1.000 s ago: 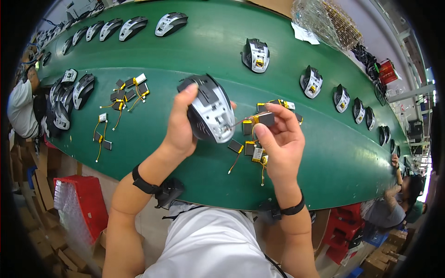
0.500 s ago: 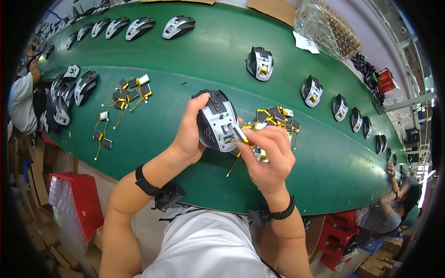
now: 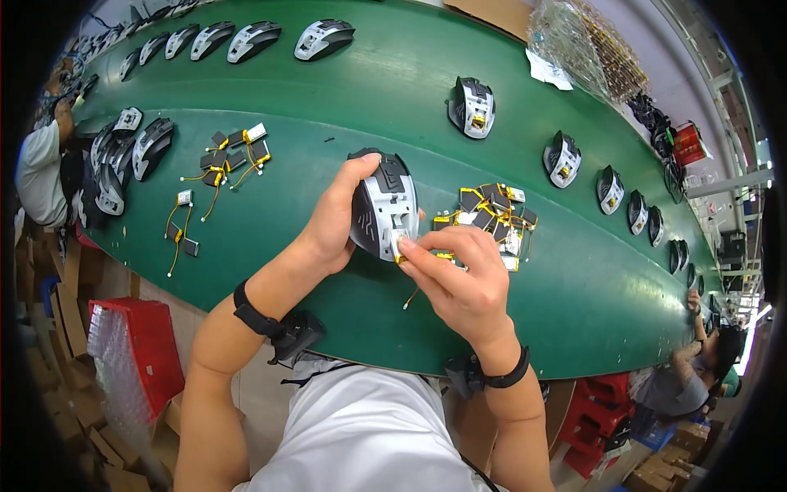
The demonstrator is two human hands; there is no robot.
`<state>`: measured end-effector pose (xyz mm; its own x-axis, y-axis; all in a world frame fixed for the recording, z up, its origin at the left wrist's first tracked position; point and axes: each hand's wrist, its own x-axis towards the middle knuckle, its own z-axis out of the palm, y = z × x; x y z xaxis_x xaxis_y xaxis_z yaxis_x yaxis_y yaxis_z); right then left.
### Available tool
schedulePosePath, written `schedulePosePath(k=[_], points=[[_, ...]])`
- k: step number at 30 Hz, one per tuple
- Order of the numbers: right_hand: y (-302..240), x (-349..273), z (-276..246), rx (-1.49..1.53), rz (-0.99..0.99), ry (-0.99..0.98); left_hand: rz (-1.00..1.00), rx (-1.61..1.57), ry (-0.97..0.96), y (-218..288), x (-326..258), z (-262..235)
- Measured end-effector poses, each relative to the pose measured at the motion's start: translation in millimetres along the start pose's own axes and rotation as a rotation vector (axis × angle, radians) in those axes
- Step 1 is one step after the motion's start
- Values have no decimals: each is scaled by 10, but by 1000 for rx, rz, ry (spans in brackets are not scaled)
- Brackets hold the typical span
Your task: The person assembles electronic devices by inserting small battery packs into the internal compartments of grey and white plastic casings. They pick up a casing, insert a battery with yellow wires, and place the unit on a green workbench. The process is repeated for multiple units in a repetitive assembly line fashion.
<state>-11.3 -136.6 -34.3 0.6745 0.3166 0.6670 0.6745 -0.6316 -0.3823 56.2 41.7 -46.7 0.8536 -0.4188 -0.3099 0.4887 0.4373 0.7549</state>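
My left hand (image 3: 334,217) is wrapped round the side of a grey and black computer mouse (image 3: 384,205), held tilted above the green bench with its cut-out side up. At the mouse's near end, my right hand (image 3: 469,275) pinches a small battery (image 3: 400,257) against the opening. Only a yellow edge of that battery shows; the fingertips cover the rest. Just beyond my right hand lies a heap of small batteries (image 3: 490,215) with thin wires. One loose wire end pokes out below the mouse.
More wired batteries (image 3: 236,156) lie left of centre. Several mice (image 3: 152,149) cluster at the left, and a row of mice (image 3: 474,108) curves along the far side of the green bench (image 3: 590,295). A red crate (image 3: 152,348) stands lower left. Other people sit at both ends.
The right fingers have moved down and left onto the mouse's near end. The battery, tilted up out of the opening before, now lies lower and mostly under the fingertips.
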Motion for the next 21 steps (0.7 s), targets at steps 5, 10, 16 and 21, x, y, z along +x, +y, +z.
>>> schedulePosePath(k=[5,10,16,21], points=[[64,31,-30,37,-4,-2,-52,261,7,-21,32,-88],[15,28,-5,94,6,-47,-87,107,1,-14,38,-74],[26,-15,70,86,67,-8,-116,109,-22,-64,13,-52],[-21,50,-7,383,508,-103,-28,124,-3,-127,-31,-56]])
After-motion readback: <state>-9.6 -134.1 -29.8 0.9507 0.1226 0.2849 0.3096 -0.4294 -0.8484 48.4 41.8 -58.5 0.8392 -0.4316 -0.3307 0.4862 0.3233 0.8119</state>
